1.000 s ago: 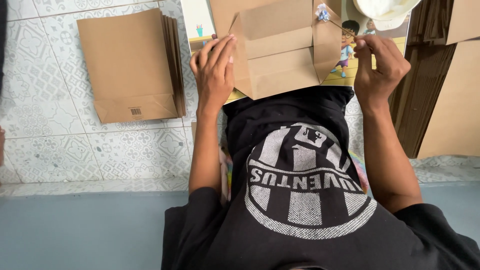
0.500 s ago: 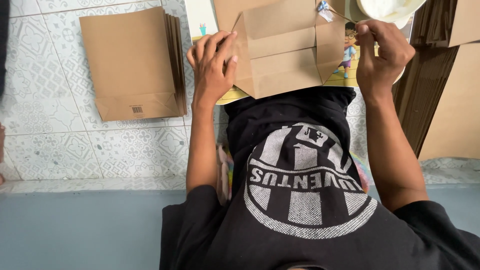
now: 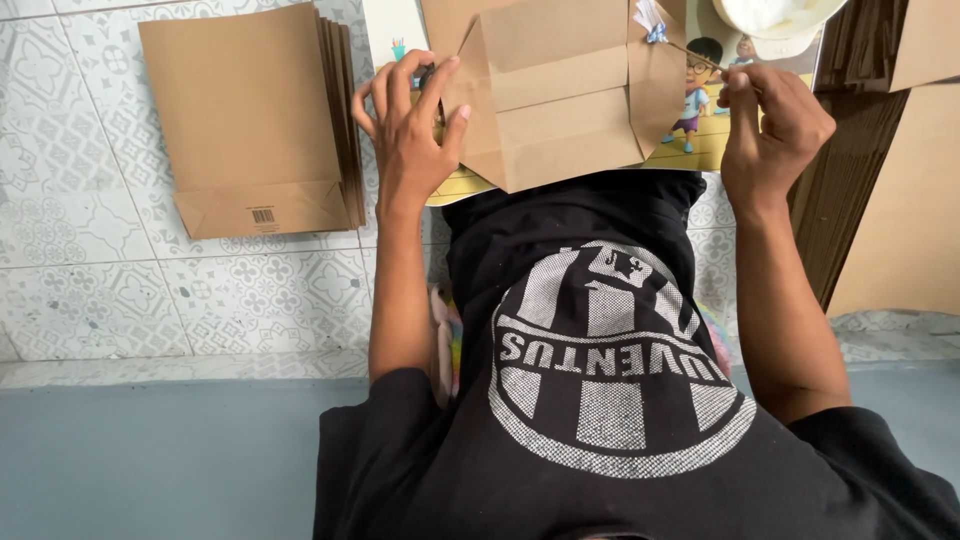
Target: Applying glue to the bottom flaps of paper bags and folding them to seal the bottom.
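Left hand (image 3: 408, 130): your spread fingers press the half-folded brown paper bag (image 3: 560, 95), its top cut off.
Right hand (image 3: 775, 130): your fingers pinch a thin stick (image 3: 700, 55), its tip hidden.

I see a brown kraft paper bag (image 3: 560, 95) lying flat, its bottom end facing me with the flaps folded into a rectangular base; the side flaps form angled edges left and right. It rests partly on a colourful cartoon-printed sheet (image 3: 700, 130). A thin stick (image 3: 700, 55), held at its near end, reaches toward the bag's upper right corner.
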